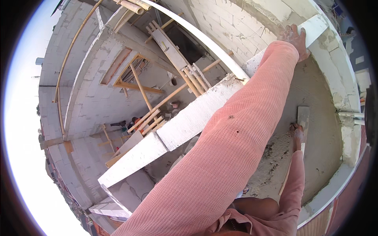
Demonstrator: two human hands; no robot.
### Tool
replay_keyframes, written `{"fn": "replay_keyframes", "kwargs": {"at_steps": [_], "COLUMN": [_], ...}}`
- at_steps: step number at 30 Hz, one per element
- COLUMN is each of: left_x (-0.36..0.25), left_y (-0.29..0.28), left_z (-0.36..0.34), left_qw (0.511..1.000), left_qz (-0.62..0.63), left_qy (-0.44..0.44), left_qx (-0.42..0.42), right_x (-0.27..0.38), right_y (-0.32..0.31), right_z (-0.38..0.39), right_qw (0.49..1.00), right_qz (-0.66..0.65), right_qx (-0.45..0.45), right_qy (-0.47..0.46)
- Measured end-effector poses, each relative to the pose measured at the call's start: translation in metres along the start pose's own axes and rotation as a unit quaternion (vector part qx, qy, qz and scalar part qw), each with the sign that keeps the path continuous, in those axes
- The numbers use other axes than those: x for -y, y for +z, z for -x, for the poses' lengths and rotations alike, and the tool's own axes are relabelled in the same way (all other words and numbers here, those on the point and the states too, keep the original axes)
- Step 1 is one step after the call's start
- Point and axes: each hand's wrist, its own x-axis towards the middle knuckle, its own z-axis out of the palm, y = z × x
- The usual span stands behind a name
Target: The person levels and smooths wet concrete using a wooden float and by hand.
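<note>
My left hand (295, 41), dusty, reaches across to the upper right and grips the top edge of a white block wall (315, 26) with bent fingers. My left arm in a pink knit sleeve crosses much of the view. Lower right, my right hand (297, 133) is closed on a long, flat, straight board (303, 116), which lies against a grey surface of wet-looking mortar (323, 145). That surface is rough and speckled with dark patches left of the board and smoother to its right. Part of the board is hidden behind my right arm.
A white pipe (212, 47) meets the block ledge (185, 122). Below lie bamboo poles, planks (167, 45), a framed wall opening and, lower left, a partly hidden person (138, 123) in orange. Short white pipes (348, 115) protrude at right. A bright open edge is at far left.
</note>
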Motion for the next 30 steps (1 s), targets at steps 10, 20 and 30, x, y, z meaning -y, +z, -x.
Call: {"fn": "replay_keyframes", "kwargs": {"at_steps": [10, 20, 30], "left_x": [0.030, 0.015, -0.002], "left_y": [0.006, -0.002, 0.017], "left_z": [-0.007, -0.011, -0.027], "left_qw": [0.999, 0.997, 0.992], "left_qz": [-0.009, -0.072, -0.122], "left_qy": [0.003, 0.024, 0.042], "left_qx": [-0.037, -0.010, 0.004], "right_x": [0.035, 0.082, 0.247], "right_y": [0.010, -0.086, -0.241], "right_z": [0.010, 0.032, 0.076], "right_qw": [1.000, 0.394, 0.679], "right_qz": [-0.012, -0.741, -0.590], "right_qx": [0.004, -0.454, -0.436], "right_qy": [-0.022, 0.300, -0.033]}}
